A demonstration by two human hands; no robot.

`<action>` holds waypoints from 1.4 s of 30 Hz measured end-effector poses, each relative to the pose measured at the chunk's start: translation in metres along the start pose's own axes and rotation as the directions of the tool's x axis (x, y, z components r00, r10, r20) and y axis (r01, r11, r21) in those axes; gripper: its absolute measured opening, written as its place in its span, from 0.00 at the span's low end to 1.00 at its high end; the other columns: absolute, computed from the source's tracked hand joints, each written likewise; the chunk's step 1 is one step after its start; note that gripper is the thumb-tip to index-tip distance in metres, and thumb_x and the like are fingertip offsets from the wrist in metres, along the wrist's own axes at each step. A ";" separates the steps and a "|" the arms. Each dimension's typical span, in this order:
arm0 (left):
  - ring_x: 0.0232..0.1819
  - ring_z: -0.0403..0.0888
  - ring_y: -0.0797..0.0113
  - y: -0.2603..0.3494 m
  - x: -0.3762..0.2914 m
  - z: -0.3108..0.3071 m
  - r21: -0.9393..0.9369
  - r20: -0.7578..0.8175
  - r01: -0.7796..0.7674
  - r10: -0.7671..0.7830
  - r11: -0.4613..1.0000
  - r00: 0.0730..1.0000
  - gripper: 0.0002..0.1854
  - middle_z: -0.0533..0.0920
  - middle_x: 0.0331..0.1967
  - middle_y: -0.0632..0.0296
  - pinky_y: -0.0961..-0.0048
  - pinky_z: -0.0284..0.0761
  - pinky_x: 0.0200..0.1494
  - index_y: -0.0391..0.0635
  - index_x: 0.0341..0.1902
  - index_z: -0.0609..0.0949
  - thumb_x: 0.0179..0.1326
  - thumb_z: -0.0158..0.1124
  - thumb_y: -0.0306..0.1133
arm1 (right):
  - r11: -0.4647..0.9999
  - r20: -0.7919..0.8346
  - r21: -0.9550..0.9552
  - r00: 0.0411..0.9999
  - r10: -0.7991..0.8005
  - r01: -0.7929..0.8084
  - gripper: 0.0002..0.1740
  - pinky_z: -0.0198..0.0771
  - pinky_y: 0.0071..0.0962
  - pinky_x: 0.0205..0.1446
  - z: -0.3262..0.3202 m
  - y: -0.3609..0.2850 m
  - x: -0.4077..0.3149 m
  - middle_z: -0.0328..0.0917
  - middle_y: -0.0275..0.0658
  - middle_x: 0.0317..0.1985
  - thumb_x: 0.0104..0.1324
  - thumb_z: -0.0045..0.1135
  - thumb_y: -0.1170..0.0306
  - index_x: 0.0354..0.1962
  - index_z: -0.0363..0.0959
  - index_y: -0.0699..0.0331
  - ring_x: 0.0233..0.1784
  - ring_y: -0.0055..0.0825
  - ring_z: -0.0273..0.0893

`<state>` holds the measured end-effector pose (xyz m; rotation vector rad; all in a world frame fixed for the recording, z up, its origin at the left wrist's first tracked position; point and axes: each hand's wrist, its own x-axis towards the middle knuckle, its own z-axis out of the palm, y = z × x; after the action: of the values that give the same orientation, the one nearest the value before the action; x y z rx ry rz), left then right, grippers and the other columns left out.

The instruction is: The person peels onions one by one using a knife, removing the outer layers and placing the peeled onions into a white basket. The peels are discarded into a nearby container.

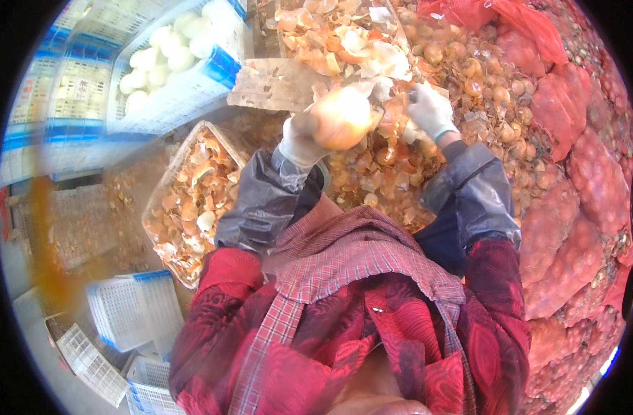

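My left hand (301, 137), in a pale glove, is closed around a large onion (343, 118), whose bright surface is overexposed. Just right of the onion, my right hand (431, 110), gloved too, has its fingers curled near loose onion skins (397, 111); whether it holds a tool or a piece of skin cannot be made out. Beneath both hands lies a heap of unpeeled onions and dry skins (389, 166). A wooden board (264, 85) runs behind my left hand, beside a container of skins (342, 39).
At upper left, a blue-and-white plastic crate (176, 104) holds peeled onions. A bin of skins (192, 192) stands left of my arm. More onions (482, 88) spread to the right, bordered by red mesh sacks (560, 114). White crates (135, 311) sit at lower left.
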<state>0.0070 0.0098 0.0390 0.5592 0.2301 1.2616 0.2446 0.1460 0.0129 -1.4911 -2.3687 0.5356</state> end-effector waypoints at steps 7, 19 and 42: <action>0.59 0.76 0.55 0.010 0.015 0.020 0.117 -0.225 -0.094 0.118 0.989 0.967 0.50 0.75 0.59 0.52 0.60 0.74 0.60 0.38 0.69 0.64 0.46 0.77 0.47 | 0.473 0.323 0.820 0.943 0.083 -0.323 0.11 0.61 0.18 0.19 -0.048 -0.060 -0.032 0.77 0.30 0.26 0.68 0.56 0.66 0.42 0.76 0.64 0.16 0.17 0.68; 0.57 0.78 0.65 -0.003 0.035 0.026 0.992 -0.030 0.070 0.355 -0.101 0.934 0.49 0.79 0.54 0.55 0.68 0.73 0.59 0.38 0.68 0.65 0.42 0.82 0.37 | 0.755 -0.062 0.650 0.996 -0.059 0.086 0.17 0.74 0.26 0.38 -0.053 -0.078 -0.031 0.81 0.39 0.31 0.66 0.55 0.64 0.49 0.78 0.61 0.31 0.26 0.80; 0.46 0.82 0.69 0.016 0.025 0.019 0.408 -0.355 0.006 0.152 0.913 0.922 0.31 0.82 0.46 0.58 0.72 0.79 0.50 0.37 0.63 0.71 0.52 0.65 0.20 | 0.999 0.304 0.036 0.952 -0.018 0.007 0.10 0.74 0.42 0.40 -0.053 -0.005 -0.089 0.80 0.47 0.29 0.58 0.57 0.67 0.38 0.73 0.59 0.36 0.49 0.80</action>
<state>0.0099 0.0319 0.0670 0.6745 0.8182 1.4013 0.3012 0.0722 0.0585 -1.4670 -2.5785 0.8554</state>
